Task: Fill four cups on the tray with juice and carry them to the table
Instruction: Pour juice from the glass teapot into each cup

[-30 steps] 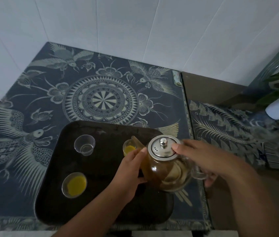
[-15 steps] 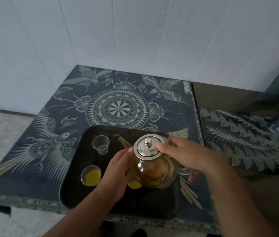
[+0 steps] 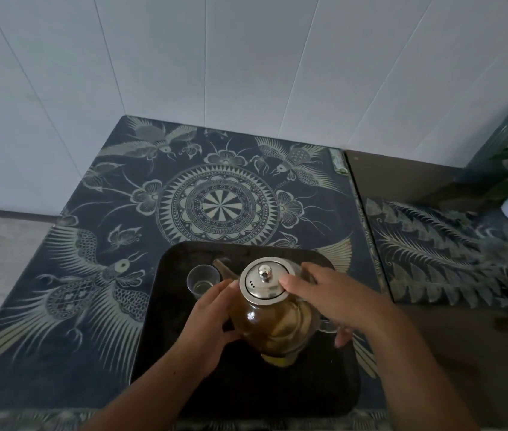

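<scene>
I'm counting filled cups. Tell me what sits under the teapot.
Under the teapot a yellow sliver of a juice cup shows on the dark tray. The pot covers the rest, so its rim and fill level are hidden.

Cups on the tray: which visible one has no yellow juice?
The clear cup beside the spout; the other cup, peeking from under the teapot, shows yellow.
</scene>
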`<state>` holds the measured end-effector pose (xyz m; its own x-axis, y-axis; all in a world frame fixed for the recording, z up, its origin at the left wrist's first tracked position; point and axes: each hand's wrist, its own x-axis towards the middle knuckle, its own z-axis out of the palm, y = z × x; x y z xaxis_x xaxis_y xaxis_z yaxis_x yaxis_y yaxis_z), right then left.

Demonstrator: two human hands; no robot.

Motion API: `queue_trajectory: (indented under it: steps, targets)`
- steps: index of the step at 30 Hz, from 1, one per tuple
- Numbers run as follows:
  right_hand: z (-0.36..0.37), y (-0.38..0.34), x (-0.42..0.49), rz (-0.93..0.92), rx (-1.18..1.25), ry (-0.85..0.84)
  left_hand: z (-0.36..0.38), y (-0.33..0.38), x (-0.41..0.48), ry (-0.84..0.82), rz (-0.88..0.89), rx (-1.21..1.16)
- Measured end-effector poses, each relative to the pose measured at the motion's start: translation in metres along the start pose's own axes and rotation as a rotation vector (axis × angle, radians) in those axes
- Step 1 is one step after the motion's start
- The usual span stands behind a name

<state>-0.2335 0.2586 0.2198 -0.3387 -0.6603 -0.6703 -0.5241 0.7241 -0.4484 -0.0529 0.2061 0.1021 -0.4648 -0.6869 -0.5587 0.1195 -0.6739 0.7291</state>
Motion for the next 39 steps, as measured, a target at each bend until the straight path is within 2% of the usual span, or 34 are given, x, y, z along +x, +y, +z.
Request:
queue_trajectory:
  steps: [9, 19, 39]
  targets:
    - [0.032, -0.039, 0.006, 0.171, -0.002, 0.030, -0.042, 0.010, 0.023, -0.119, -0.170, -0.034]
    - [0.039, -0.044, 0.025, 0.284, -0.042, 0.009, -0.053, 0.001, 0.037, -0.220, -0.347, -0.062]
    - [0.034, -0.073, 0.040, 0.373, -0.179, -0.029, -0.056, 0.007, 0.039, -0.231, -0.460, -0.060]
